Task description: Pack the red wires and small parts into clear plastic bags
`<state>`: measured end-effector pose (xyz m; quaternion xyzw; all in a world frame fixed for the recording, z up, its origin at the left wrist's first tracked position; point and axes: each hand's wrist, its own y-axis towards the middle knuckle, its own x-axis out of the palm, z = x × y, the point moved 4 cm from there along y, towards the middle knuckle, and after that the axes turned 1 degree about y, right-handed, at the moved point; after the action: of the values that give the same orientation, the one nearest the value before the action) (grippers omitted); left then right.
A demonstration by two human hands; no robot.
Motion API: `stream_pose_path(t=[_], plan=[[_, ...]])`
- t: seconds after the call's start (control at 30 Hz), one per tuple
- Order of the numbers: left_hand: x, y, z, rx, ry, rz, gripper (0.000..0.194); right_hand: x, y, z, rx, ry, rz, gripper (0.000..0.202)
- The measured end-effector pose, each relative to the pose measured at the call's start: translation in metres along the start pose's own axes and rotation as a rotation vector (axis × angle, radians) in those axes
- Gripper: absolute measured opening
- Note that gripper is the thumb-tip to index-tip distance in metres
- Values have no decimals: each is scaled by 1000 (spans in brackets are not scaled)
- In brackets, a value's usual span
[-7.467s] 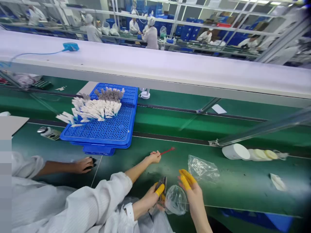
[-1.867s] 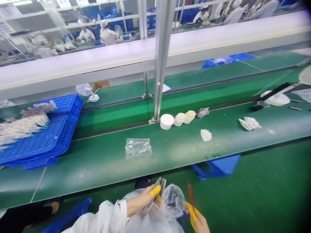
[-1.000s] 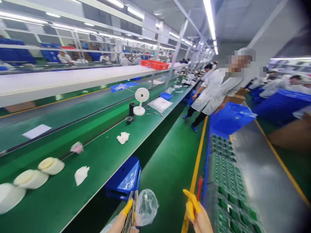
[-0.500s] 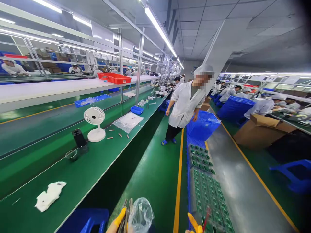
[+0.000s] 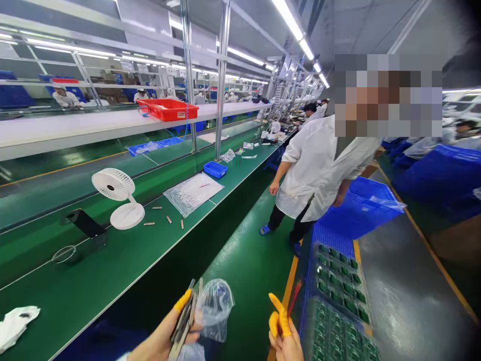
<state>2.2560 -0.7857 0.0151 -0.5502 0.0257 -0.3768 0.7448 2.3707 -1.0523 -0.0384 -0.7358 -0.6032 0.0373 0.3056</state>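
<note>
At the bottom of the view, my left hand (image 5: 165, 328), with a yellow finger cot on the thumb, closes round a bundle of long, flat, greyish strips (image 5: 185, 321). A clear plastic bag (image 5: 217, 308) hangs at the same hand, apparently held along with the strips. To the right, my right hand (image 5: 285, 343) wears yellow finger cots. One of its fingers points up while the others curl. A thin red stick-like thing (image 5: 295, 297) sticks up from that hand; its lower end is hidden by the fingers.
A long green bench (image 5: 124, 271) runs along the left, bearing a white fan (image 5: 128, 215), a black block-shaped stand (image 5: 85, 223) and a blue tray (image 5: 215, 169). A co-worker (image 5: 319, 165) stands ahead beside a blue bin (image 5: 361, 215). Trays of green circuit boards (image 5: 340, 281) lie at right.
My view has moved forward, so the co-worker and bin appear larger. Both hands have come further up into view. My left hand still grips the strips and bag; the red thing stays at my right hand.
</note>
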Motion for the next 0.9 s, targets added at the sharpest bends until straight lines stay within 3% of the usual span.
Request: stream_pose_path(t=[0.07, 0.3, 0.47, 0.7, 0.9], plan=[[47, 26, 36, 18, -72, 0, 11, 11, 42, -17, 31, -11, 6, 49], [215, 96, 167, 33, -267, -159, 27, 59, 162, -114, 85, -29, 52, 53], [313, 137, 229, 30, -388, -242, 34, 91, 247, -170, 75, -54, 47, 55], [413, 202, 271, 24, -535, -228, 39, 163, 383, -226, 85, -174, -183, 57], [464, 249, 297, 58, -619, -161, 36, 254, 478, -279, 82, -326, -502, 63]])
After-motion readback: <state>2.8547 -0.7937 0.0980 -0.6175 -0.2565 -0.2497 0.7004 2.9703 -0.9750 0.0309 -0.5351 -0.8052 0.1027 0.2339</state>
